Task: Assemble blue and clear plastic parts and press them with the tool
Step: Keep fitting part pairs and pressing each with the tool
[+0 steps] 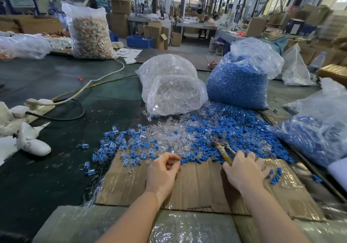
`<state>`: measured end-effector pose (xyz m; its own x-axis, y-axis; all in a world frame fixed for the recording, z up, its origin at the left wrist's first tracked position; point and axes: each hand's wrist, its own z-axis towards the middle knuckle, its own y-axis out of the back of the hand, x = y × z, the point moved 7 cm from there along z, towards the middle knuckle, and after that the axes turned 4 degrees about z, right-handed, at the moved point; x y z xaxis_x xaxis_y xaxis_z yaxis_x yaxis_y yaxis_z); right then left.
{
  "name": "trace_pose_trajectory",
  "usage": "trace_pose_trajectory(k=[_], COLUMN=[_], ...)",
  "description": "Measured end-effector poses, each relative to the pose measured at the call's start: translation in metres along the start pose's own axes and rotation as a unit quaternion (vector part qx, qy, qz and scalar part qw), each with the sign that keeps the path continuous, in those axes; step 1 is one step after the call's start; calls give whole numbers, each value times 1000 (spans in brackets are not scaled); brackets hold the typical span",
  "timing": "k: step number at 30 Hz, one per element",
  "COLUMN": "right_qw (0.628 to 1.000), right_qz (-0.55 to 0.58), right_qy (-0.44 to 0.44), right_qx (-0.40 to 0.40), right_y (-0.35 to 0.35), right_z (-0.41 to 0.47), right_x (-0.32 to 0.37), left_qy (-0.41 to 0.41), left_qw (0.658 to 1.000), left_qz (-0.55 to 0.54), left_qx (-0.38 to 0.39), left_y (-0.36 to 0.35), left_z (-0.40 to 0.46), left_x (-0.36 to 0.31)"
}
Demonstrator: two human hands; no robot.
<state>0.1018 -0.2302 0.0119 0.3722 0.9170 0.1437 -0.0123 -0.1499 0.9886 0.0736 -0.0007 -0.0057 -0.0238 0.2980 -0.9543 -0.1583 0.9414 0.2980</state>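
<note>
On the flattened brown cardboard sheet (197,184) at the near edge of the dark green tabletop (62,167), the left hand (163,171) pinches a small blue plastic cap (181,162) between curled fingertips. The right hand (244,169) grips the yellowish handle of a metal-jawed pressing tool (223,149), whose head lies in the loose heap of blue and clear plastic parts (187,135) along the cardboard's far edge.

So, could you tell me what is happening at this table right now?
A person is assembling small plastic parts over a cardboard sheet. The left hand pinches a small part at its fingertips, while the right hand holds the pressing tool by its handle. Loose blue parts and clear parts lie heaped ahead, with joined pieces scattered to the left.
</note>
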Motion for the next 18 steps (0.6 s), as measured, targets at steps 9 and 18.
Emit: trace_pose_trajectory(k=[9,18], right_qw=[979,832], right_qz=[147,425], right_qy=[139,100], right_qx=[16,343], right_y=[25,10], right_z=[-18,-62], right_x=[35,73], left_qy=[91,122], left_qw=[984,976], left_qz=[-151,-175], left_qx=[-6,-48], left_y=[7,18], left_z=[12,32], left_x=[-2,-13])
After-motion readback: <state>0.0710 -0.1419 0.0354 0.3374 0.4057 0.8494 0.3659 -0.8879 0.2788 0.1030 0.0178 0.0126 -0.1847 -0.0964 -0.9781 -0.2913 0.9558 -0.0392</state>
